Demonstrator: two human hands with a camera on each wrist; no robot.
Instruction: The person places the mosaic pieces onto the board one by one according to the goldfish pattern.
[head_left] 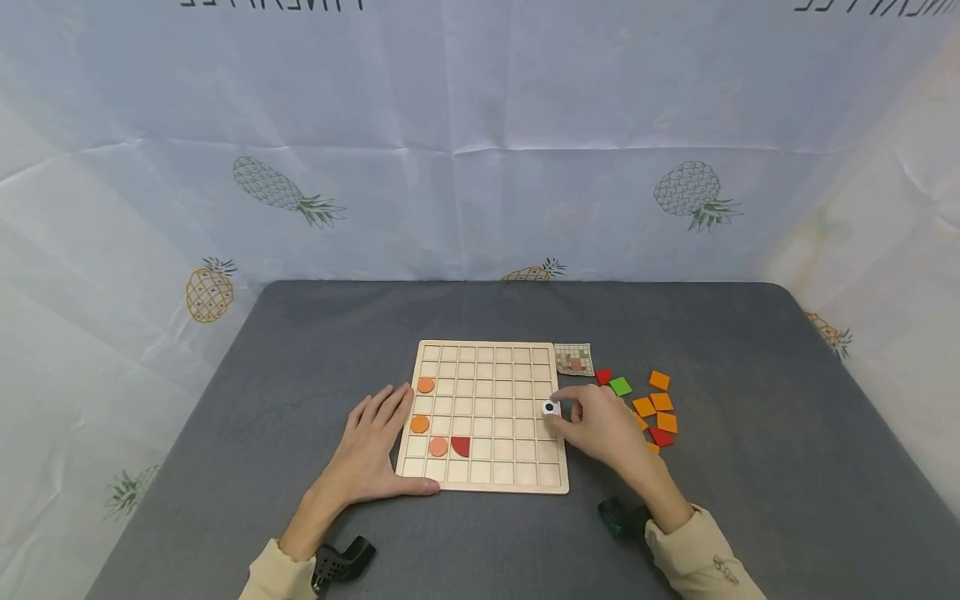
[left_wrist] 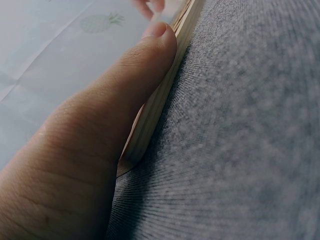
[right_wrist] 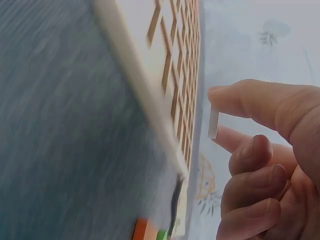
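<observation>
A wooden grid board [head_left: 480,475] lies on the table, bearing two orange discs [head_left: 425,385], a salmon disc [head_left: 438,447] and a red quarter-circle piece [head_left: 461,447] in its left part. My left hand [head_left: 367,454] rests at the board's lower left corner, fingers straight along the left edge and thumb against the near edge. Between thumb and index finger, my right hand [head_left: 603,421] pinches a small white square tile [head_left: 551,407] with a black dot. That tile is held over the board's right side; the right wrist view shows it edge-on as a thin white piece [right_wrist: 213,124].
Right of the board lie loose orange square tiles [head_left: 662,402], red pieces [head_left: 662,437] and a green tile [head_left: 620,386], some partly hidden by my right hand. A small printed pattern card [head_left: 573,359] touches the board's upper right corner. A pineapple-print cloth [head_left: 480,208] hangs behind the table.
</observation>
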